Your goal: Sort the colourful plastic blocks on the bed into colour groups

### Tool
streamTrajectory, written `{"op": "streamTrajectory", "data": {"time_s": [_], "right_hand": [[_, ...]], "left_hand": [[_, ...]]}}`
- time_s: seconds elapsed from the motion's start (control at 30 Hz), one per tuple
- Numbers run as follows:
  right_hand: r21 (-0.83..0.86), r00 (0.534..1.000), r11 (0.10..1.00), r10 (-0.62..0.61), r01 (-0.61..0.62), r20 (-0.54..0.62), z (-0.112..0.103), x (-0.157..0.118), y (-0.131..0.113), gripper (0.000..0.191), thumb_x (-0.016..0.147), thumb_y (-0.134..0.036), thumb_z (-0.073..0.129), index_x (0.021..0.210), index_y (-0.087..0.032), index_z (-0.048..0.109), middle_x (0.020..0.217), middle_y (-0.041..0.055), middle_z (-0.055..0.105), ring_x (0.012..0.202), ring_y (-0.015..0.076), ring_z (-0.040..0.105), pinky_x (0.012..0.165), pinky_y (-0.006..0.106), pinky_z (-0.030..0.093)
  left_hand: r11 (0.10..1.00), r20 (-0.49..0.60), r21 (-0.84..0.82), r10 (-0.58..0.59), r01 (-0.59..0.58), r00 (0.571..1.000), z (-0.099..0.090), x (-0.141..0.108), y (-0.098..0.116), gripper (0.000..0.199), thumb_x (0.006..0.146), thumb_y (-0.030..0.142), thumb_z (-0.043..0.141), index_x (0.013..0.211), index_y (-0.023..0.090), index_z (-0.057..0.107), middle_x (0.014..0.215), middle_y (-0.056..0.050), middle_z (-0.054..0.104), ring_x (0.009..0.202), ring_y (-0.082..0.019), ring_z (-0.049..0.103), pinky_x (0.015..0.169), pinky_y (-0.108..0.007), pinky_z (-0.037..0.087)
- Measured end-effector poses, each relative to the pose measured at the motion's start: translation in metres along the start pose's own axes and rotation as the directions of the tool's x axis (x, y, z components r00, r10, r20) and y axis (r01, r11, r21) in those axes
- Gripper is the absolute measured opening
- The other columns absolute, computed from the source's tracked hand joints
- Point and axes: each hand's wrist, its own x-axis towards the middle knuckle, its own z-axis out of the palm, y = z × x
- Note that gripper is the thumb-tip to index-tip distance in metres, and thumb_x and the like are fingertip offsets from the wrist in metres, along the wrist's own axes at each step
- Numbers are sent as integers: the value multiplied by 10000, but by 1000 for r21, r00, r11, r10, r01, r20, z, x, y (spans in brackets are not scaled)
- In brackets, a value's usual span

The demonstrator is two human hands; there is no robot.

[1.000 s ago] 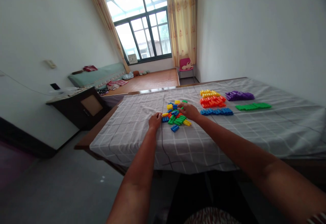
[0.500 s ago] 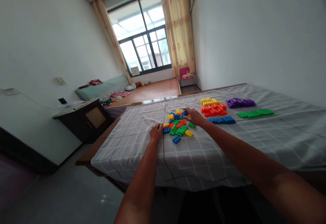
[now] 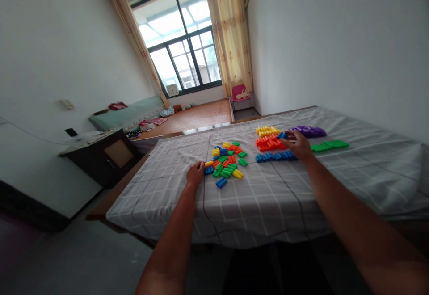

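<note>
Block (image 3: pixel 282 135), apparently blue, left pile (image 3: pixel 226 172) in right hand (image 3: pixel 300 145).

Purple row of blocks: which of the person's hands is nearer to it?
Right. The right hand, holding a blue block, is at the near side of the purple row, by its left end; the left hand is farther left, beside the mixed pile.

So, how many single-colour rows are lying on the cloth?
5: the yellow row, the orange row nearer, the blue row nearest; to their right, the purple row and, nearer, the green row. The right hand may hide parts.
</note>
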Motion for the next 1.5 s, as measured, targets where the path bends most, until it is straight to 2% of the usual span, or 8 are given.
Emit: {"op": "streamTrajectory", "data": {"time_s": [0.2,0.37,0.57,0.83,1.07,1.27,1.37,1.5], "right_hand": [[131,997,988,78,-78,4,-9,-2,-19,602,700,-657,684,1029,-153,662,953,109,718,855,234,666,822,417,549],[194,970,970,105,-149,221,-12,2,-28,563,676,-586,734,1044,-166,667,997,97,723,863,219,674,781,381,563],[-42,919,986,-136,163,369,5,-2,-36,396,733,-468,715,1022,-198,706,1032,85,725,949,252,665,902,425,519],[-307,824,855,-214,418,525,23,-20,-38,337,790,-362,671,1109,-257,700,1098,72,710,1140,288,573,975,464,435],[-340,815,835,-200,432,544,20,-26,-44,337,789,-364,657,1108,-261,697,1137,68,704,1153,303,552,955,499,421],[-267,865,858,-325,440,382,28,-35,-81,345,868,-337,571,1173,-206,667,1197,106,675,1135,291,571,982,457,426],[-92,776,884,-348,458,525,52,-54,-120,301,920,-326,516,1158,-209,659,1105,84,694,898,207,648,867,357,484],[50,535,839,-391,542,749,97,-98,-170,281,927,-380,554,1128,-218,664,1100,78,678,853,182,653,781,304,481]], "left_hand": [[1000,-4,13,1,-1,1000,2,6,-5,405,915,392,412,1079,209,733,981,-45,748,889,-181,649,711,-234,418],[1000,9,18,19,-19,1000,3,9,-7,444,909,417,389,1073,197,738,962,-52,750,870,-182,649,710,-228,420],[998,8,54,11,-11,1000,2,8,-5,443,908,417,386,1076,199,734,951,-52,749,866,-185,648,702,-229,418],[999,7,43,-18,18,1000,4,9,-6,402,912,405,405,1085,233,725,1011,-43,750,902,-184,647,735,-229,428],[998,15,56,-24,23,1000,4,7,-3,406,924,398,400,1100,228,724,1006,-45,746,892,-177,638,729,-227,422],[998,26,52,-29,28,999,4,3,3,399,942,385,395,1099,224,724,1017,-48,741,889,-173,634,697,-239,398],[999,18,37,-37,36,999,4,2,4,376,940,370,417,1103,227,724,1040,-47,739,906,-173,635,701,-242,395],[999,18,18,-45,45,999,4,0,4,354,938,361,436,1104,236,723,1030,-40,744,902,-171,638,707,-239,398]]}}
